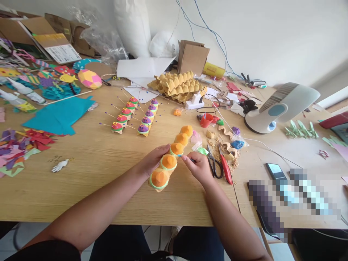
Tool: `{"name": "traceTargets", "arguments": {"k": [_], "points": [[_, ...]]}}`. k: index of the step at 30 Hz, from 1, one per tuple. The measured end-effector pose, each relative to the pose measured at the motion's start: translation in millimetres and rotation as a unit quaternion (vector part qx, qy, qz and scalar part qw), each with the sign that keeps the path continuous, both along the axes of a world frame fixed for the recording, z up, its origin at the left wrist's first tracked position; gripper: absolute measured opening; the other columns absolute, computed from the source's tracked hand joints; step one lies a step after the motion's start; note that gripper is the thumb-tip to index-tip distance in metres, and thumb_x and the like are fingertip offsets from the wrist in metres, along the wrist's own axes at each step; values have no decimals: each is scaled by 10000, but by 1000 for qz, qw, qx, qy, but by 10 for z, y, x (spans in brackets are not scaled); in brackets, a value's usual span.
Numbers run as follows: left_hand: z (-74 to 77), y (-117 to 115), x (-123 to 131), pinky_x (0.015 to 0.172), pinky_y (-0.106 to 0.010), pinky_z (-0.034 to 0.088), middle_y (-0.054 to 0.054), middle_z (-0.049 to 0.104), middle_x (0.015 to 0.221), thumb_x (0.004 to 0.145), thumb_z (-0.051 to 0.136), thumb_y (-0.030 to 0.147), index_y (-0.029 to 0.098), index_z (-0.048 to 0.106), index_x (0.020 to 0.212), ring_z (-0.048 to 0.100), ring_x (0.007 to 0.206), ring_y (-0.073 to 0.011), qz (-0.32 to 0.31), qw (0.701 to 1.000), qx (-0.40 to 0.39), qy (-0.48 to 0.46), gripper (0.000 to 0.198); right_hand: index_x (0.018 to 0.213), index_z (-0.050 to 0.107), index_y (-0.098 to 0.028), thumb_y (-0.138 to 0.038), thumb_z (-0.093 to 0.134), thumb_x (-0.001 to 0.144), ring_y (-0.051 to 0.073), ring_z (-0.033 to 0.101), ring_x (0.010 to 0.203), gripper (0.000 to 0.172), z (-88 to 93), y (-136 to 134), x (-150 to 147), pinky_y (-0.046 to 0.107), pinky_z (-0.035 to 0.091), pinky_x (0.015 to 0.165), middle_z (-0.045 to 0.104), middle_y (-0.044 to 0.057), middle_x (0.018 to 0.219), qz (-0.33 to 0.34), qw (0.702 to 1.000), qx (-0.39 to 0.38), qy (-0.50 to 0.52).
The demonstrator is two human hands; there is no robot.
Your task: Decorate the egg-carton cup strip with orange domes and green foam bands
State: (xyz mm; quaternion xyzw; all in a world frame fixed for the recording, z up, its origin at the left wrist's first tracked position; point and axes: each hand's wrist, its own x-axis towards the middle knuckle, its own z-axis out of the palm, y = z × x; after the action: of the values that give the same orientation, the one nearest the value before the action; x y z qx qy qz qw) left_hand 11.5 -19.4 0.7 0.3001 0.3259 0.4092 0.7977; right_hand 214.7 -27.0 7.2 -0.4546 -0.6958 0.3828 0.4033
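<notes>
A caterpillar made of orange egg-carton cups (174, 154) with green clay rims lies on the wooden table (95, 174), running from near the front edge up to the right. My left hand (152, 159) curls round its left side near the middle cups. My right hand (197, 167) pinches a small bit of clay against the third cup; what the fingers hold is too small to name.
Two finished cup caterpillars with pins (123, 115) (148, 117) lie behind. Scissors (213, 163) and a red cutter (225, 168) sit right of my hand, with clay bits. Egg cartons (176, 85), a fan (280, 107), a phone (274, 170) and paper scraps (19, 145) surround.
</notes>
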Motion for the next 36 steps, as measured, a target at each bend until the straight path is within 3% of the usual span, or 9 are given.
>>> {"name": "traceTargets", "arguments": {"k": [3, 6, 11, 15, 18, 24, 31, 36], "points": [[-28, -5, 5, 601, -283, 347, 13, 566, 649, 839, 716, 571, 219, 675, 759, 471, 559, -122, 4, 1000, 3, -9, 363, 587, 460, -203, -630, 630, 897, 101, 325, 559, 555, -51, 6, 9, 283, 251, 550, 389, -36, 573, -6, 991, -55, 122], [-70, -4, 23, 640, -284, 382, -2, 618, 712, 858, 699, 566, 228, 705, 818, 520, 612, -137, 9, 1000, 10, -21, 341, 566, 337, -216, -620, 706, 845, 98, 260, 561, 615, -123, 24, -7, 292, 224, 561, 302, -55, 573, -16, 967, -90, 236], [-130, 3, 55, 713, -290, 448, -28, 693, 838, 862, 713, 560, 247, 748, 899, 611, 745, -171, -7, 998, 22, -55, 316, 575, 415, -214, -643, 554, 943, 104, 259, 538, 582, -176, 12, -113, 302, 182, 542, 312, -47, 561, 12, 958, -175, 227], [-205, 7, 65, 798, -284, 486, -43, 738, 997, 902, 691, 529, 253, 771, 1024, 655, 874, -173, -16, 997, 25, -77, 312, 722, 560, -213, -631, 709, 838, 87, 235, 513, 458, -218, -22, -163, 273, 175, 520, 327, -76, 562, 13, 932, -223, 286], [-256, 8, 79, 752, -239, 486, -29, 740, 954, 897, 723, 483, 232, 776, 1012, 644, 818, -132, -7, 996, 26, -86, 281, 882, 654, -217, -539, 834, 749, 89, 357, 529, 392, -265, -21, -166, 251, 284, 525, 488, -65, 614, -14, 905, -277, 324], [-241, 22, 64, 719, -235, 507, -39, 738, 894, 852, 753, 540, 207, 782, 923, 643, 791, -128, -5, 996, 49, -70, 341, 867, 678, -206, -445, 902, 699, 99, 536, 609, 368, -299, 3, -176, 242, 442, 605, 638, -39, 712, -16, 844, -326, 425], [-232, 68, 39, 720, -260, 516, -77, 751, 869, 806, 827, 422, 151, 804, 885, 654, 773, -151, 6, 996, 84, -23, 283, 857, 670, -197, -447, 918, 681, 106, 562, 598, 394, -281, 31, -157, 243, 472, 595, 663, -27, 702, 3, 839, -333, 431], [-233, 89, 61, 743, -286, 522, -60, 753, 825, 731, 878, 447, 145, 803, 856, 668, 770, -166, 29, 994, 100, 28, 335, 862, 682, -194, -424, 936, 653, 105, 598, 647, 401, -271, 53, -153, 236, 480, 623, 693, -25, 747, 27, 836, -330, 437]]}}
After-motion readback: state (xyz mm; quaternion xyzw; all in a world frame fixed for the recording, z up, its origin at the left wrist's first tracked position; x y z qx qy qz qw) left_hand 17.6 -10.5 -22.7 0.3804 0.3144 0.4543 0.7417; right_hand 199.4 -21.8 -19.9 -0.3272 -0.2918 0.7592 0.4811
